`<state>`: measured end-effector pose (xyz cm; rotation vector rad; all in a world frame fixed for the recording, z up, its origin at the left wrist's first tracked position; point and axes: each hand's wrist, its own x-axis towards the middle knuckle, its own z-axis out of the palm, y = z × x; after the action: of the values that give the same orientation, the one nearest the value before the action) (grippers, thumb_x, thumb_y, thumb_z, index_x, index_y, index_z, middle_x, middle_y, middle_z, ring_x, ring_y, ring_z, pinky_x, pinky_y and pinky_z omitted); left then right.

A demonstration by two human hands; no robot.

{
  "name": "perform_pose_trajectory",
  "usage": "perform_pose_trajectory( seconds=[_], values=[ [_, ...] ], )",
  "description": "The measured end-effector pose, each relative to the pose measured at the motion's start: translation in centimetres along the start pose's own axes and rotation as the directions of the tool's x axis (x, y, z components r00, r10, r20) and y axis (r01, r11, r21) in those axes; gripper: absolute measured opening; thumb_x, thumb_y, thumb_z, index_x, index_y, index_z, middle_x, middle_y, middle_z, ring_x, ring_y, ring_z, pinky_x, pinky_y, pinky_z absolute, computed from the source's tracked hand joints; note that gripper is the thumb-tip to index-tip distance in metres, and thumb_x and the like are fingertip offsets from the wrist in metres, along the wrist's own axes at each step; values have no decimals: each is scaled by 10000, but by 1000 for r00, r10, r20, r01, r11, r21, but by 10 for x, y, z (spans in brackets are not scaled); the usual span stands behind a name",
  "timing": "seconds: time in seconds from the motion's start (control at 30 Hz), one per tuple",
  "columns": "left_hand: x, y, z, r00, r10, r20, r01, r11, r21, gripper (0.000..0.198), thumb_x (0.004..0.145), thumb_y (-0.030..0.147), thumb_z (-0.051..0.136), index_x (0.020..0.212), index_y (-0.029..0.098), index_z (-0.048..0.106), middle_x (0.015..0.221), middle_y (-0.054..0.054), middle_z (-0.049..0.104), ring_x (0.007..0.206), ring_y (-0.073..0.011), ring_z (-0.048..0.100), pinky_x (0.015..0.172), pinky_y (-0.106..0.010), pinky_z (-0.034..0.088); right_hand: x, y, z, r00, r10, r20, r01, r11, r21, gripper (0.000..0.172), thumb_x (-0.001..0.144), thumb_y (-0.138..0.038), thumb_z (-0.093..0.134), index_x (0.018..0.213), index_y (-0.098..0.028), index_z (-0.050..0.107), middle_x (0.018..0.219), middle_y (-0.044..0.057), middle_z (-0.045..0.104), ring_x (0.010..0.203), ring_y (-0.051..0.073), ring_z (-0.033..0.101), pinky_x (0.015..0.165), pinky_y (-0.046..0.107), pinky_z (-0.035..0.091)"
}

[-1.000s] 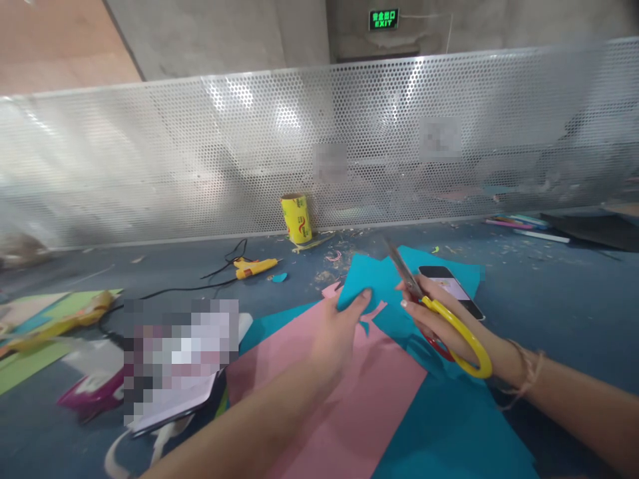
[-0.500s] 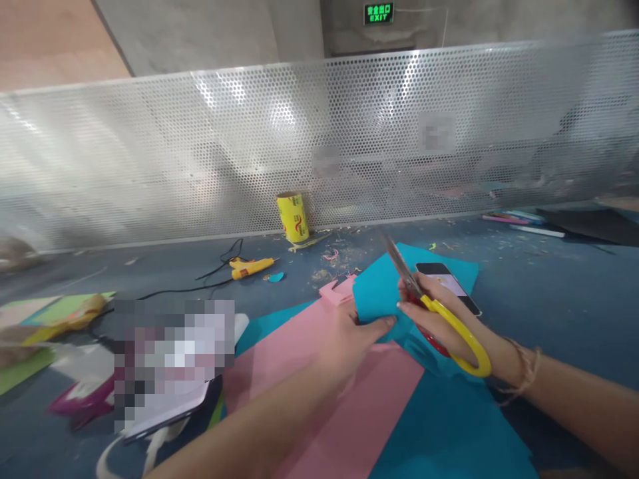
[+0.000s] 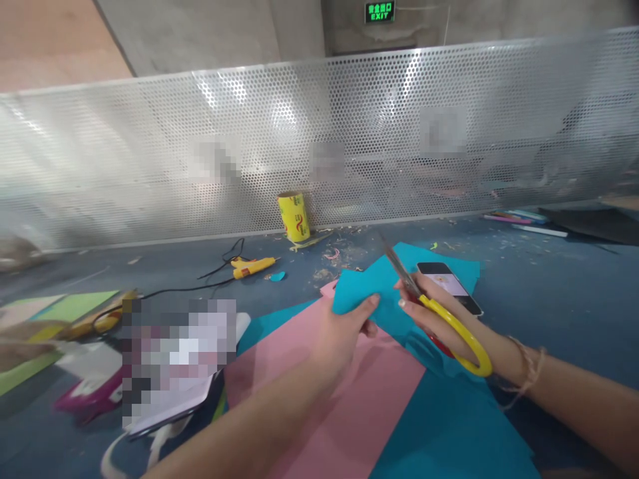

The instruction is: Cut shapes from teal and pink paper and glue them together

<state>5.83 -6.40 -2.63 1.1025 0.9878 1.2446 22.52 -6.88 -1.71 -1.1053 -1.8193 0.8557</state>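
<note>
Pinched between the thumb and fingers of my left hand is a small piece of blue paper. My right hand is closed on a pair of scissors with one yellow and one red handle. The blades point up and away, and I cannot make out whether they are parted. Under my hands lie a pink sheet and a larger blue sheet. Another blue sheet spreads out beyond my hands. Just past my right hand rests a phone with its screen lit.
A yellow glue gun with a black cord lies left of centre. Behind it stands a yellow printed roll before a perforated metal screen. On the left are a tablet-like device, partly blurred out, and green paper. Pens lie far right.
My left hand has shifted slightly left with the small blue paper, which is now turned flatter and further from the scissors. My right hand has hardly moved.
</note>
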Motion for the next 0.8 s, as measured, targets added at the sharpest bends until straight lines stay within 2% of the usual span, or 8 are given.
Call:
perform_pose_trajectory(
  seconds=[0.07, 0.17, 0.23, 0.37, 0.53, 0.67, 0.8],
  values=[
    [0, 1, 1, 997, -15, -75, 5, 991, -130, 211, 635, 320, 697, 633, 153, 568, 507, 16, 567, 456, -111, 534, 459, -236, 431, -1, -3, 1, 999, 41, 32, -40, 999, -31, 200, 848, -398, 452, 926, -214, 451, 814, 21, 526, 702, 142, 539, 633, 273, 478],
    [-1, 2, 4, 993, -28, -116, -2, 969, -246, 206, 625, 281, 708, 721, 143, 589, 569, -5, 616, 538, -149, 611, 536, -266, 498, -3, -9, 2, 996, 57, 64, -53, 996, -69, 205, 838, -409, 467, 907, -216, 468, 826, 27, 546, 758, 159, 556, 680, 280, 476],
    [-1, 2, 5, 993, -21, -116, -14, 956, -292, 184, 628, 243, 707, 720, 136, 589, 584, -13, 631, 584, -158, 639, 605, -275, 524, -3, -13, 2, 997, 50, 60, -46, 996, -72, 206, 826, -416, 479, 876, -216, 473, 857, 40, 559, 839, 183, 563, 739, 298, 473],
    [0, 3, 7, 987, -6, -162, -56, 925, -376, 140, 643, 200, 692, 710, 131, 591, 627, -18, 653, 632, -151, 658, 677, -264, 539, -4, -15, 1, 994, 97, 54, -94, 994, -61, 236, 811, -441, 475, 877, -215, 462, 841, 44, 560, 808, 197, 567, 722, 323, 488],
    [3, 4, 5, 978, 1, -211, -69, 946, -317, 157, 688, 267, 657, 726, 123, 606, 679, -60, 681, 648, -164, 662, 661, -277, 542, -6, -10, 2, 988, 144, 53, -148, 987, 62, 264, 763, -425, 547, 901, -219, 457, 981, 72, 557, 947, 210, 556, 773, 303, 489],
    [2, 3, 5, 969, 47, -244, -110, 962, -251, 145, 674, 254, 658, 710, 124, 606, 665, -57, 681, 644, -171, 663, 661, -289, 540, -9, -12, 3, 980, 180, 91, -191, 972, 137, 275, 717, -347, 589, 930, -237, 456, 983, 46, 527, 820, 161, 568, 684, 275, 504],
    [-2, 5, 6, 966, 89, -242, -141, 969, -204, 157, 644, 239, 679, 731, 123, 618, 670, -53, 685, 667, -179, 668, 691, -300, 543, -10, -17, 4, 980, 174, 98, -186, 974, 127, 275, 681, -276, 594, 908, -233, 444, 921, 40, 501, 723, 141, 544, 610, 271, 504]
  ],
)
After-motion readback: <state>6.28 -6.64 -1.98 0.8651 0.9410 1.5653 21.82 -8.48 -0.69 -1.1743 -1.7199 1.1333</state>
